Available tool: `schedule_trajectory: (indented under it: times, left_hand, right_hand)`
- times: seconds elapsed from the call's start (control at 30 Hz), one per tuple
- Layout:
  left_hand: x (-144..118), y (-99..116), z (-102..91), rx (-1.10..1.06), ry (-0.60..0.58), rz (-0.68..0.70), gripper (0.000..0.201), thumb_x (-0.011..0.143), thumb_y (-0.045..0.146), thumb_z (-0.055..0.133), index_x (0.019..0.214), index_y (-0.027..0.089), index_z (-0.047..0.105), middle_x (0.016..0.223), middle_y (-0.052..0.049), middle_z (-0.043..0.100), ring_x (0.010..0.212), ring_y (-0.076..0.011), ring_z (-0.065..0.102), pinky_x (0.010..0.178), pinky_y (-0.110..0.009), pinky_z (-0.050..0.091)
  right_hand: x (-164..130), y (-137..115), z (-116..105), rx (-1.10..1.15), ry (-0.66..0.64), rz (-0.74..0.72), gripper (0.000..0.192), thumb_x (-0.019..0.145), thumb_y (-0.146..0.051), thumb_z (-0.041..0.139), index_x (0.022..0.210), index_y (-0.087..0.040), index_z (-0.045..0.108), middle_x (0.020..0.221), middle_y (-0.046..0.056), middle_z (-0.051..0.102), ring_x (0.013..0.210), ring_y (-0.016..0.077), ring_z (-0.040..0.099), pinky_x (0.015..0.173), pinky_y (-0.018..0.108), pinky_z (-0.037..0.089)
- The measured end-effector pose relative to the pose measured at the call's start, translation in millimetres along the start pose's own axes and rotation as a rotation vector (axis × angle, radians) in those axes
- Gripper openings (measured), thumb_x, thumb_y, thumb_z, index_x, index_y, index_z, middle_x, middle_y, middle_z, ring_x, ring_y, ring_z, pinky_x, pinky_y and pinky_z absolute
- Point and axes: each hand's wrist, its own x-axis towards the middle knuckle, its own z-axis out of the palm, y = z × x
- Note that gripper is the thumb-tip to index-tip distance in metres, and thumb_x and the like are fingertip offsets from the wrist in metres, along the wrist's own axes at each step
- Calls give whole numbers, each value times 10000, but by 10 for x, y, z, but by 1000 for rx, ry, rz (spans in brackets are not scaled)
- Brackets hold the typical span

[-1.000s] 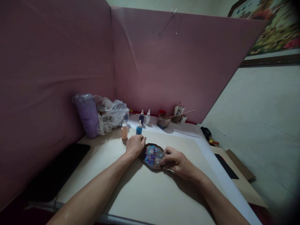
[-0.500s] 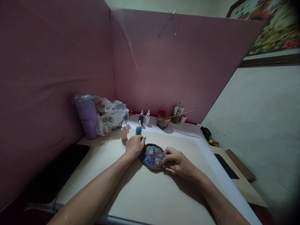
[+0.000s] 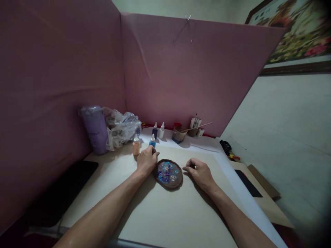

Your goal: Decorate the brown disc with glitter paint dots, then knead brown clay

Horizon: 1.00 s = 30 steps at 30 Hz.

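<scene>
On table, one dish (image 3: 169, 173), two hands, four bottles.

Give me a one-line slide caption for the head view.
Left hand beside a beaded round dish, right hand resting apart on the table.

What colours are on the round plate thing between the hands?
The round piece has a dark brown rim, with blue, purple and pale speckles inside; the head view shows it.

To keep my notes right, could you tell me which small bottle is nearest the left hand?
The blue bottle, just beyond the left hand.
</scene>
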Motion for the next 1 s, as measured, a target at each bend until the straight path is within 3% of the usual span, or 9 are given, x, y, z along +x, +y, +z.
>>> schedule_trajectory:
  times: [0.17,0.57,0.77,1.0]
  left_hand:
    - [4,0,-28,-47,19,-7,121,826,307,582,783,201,625,824,-35,702,801,-178,625,701,-266,392]
    - [-12,-19,9,-74,-54,60,144,832,302,577,767,189,640,816,-35,702,779,-155,613,688,-245,392]
    - [-28,4,-6,36,-135,78,360,889,435,473,705,191,664,770,-55,704,744,-172,614,643,-264,366]
    - [-21,-31,47,43,-161,160,170,821,270,563,869,218,718,956,-39,724,903,-175,628,756,-255,418]
  right_hand:
    - [-3,-27,37,34,-13,-3,147,759,-318,601,666,-205,598,725,23,661,691,179,580,662,280,415]
    - [-12,-6,49,13,-38,32,224,832,-355,529,691,-206,621,721,13,671,692,169,606,640,262,384]
    - [7,-19,98,-66,-52,18,365,923,-392,415,713,-199,642,780,37,696,707,160,620,626,251,377]
    - [0,-163,143,-226,-20,-1,320,888,-405,499,688,-216,662,785,38,692,721,174,604,614,270,347]
